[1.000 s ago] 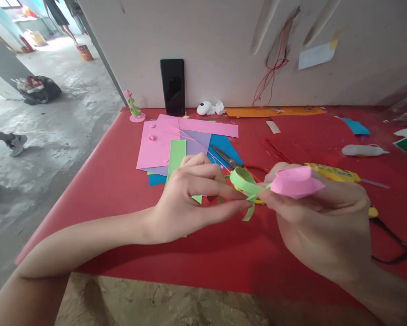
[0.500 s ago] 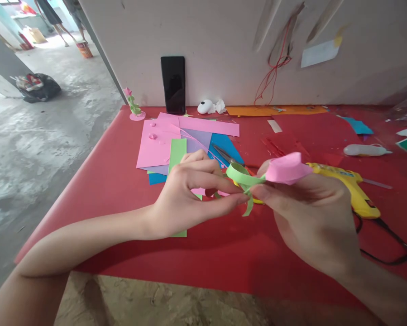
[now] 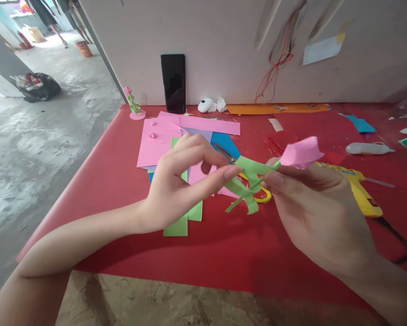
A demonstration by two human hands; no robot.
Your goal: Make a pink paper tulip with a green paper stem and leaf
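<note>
My right hand (image 3: 315,203) pinches a paper flower just below its pink bloom (image 3: 301,153), which points to the right. A loose green paper strip (image 3: 252,165) loops around the thin green stem and hangs below it in curled ends. The thumb and forefinger of my left hand (image 3: 176,181) are closed at the strip's left end; its other fingers are curled. Beneath the flower, scissors (image 3: 265,195) with yellow handles lie on the table, partly hidden by the strip.
On the red table (image 3: 203,258) lie pink paper sheets (image 3: 155,151), green strips (image 3: 176,226) and a yellow glue gun (image 3: 368,199) with its cord. A phone (image 3: 174,83) leans on the back wall. Beside it stands a small finished paper flower (image 3: 134,107).
The flower has risen slightly to the right in my right hand. The green strip's loop has opened out flatter, and my left fingers have shifted a little left and up along it.
</note>
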